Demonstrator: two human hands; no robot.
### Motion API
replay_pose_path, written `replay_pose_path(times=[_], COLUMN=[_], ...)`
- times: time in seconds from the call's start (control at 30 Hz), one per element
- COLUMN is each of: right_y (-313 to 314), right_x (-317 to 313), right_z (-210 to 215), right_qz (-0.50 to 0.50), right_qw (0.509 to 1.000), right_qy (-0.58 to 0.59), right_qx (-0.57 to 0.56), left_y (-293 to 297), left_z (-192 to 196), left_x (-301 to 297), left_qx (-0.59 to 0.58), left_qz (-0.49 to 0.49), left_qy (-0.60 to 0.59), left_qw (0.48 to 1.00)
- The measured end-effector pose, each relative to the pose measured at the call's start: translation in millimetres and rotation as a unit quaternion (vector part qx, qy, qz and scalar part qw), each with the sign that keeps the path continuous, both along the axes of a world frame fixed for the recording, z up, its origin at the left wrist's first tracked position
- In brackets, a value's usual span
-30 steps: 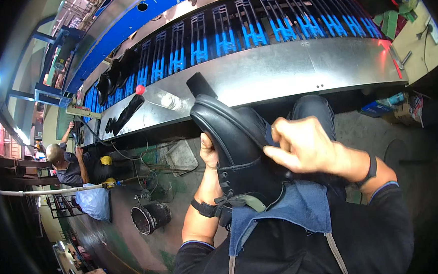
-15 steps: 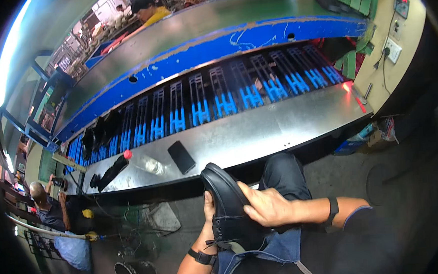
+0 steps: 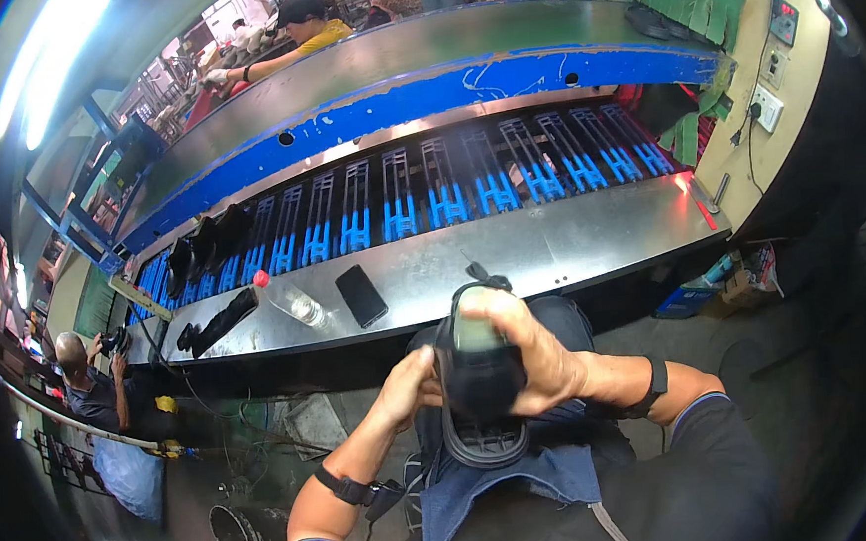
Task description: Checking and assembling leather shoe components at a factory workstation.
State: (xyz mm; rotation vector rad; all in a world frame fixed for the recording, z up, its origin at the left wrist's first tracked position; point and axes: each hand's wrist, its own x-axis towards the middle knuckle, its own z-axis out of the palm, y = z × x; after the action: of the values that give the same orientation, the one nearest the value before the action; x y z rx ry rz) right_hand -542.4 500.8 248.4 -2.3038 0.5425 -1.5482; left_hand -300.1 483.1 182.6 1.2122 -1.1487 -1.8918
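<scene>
A black lace-up shoe [image 3: 481,377] is in front of my lap, blurred by motion. Its pale greenish lining shows at the far end, next to the dark laces, and a thick black sole edge shows at the near end. My right hand [image 3: 546,363] is wrapped over the shoe's right side, thumb across the pale opening. At the shoe's left side, my left hand [image 3: 408,386] has its thumb and bent fingers against the upper; some fingertips are hidden. Below it lies a blue denim apron [image 3: 555,476] over my lap.
Ahead runs a metal-topped bench [image 3: 511,246] with a row of blue-tipped racks [image 3: 446,205] behind it. On it are a phone [image 3: 361,296], a clear bottle with a red cap [image 3: 301,306] and a black object [image 3: 220,323]. A co-worker [image 3: 92,376] sits at left; a bucket [image 3: 239,532] stands on the floor.
The shoe has been turned end for end: its toe pointed away before, and now its opening and laces face away. My right hand has shifted up onto the opening; my left hand is further out.
</scene>
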Motion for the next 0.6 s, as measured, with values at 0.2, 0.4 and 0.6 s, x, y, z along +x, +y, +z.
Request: replay_pose_path(times=[0.2,0.4,0.6], right_y=[-46.4,-90.7,-115.0], right_x=[6.0,-10.3,-11.8], right_z=[-126.2,-139.2,-134.2], right_qz=[-0.073,-0.11,-0.035], right_qw=[0.852,0.768,0.821], right_qy=[-0.033,-0.084,-0.069], right_qx=[0.518,0.625,0.565], left_y=[4.4,-77.4,-99.0], left_z=[-58.8,-61.5,-65.1], left_x=[-23.3,-62.2,-63.5], left_qx=[-0.307,-0.052,-0.026], left_qz=[0.106,0.113,0.034], left_qy=[0.074,0.06,0.126], left_qw=[0.943,0.99,0.991])
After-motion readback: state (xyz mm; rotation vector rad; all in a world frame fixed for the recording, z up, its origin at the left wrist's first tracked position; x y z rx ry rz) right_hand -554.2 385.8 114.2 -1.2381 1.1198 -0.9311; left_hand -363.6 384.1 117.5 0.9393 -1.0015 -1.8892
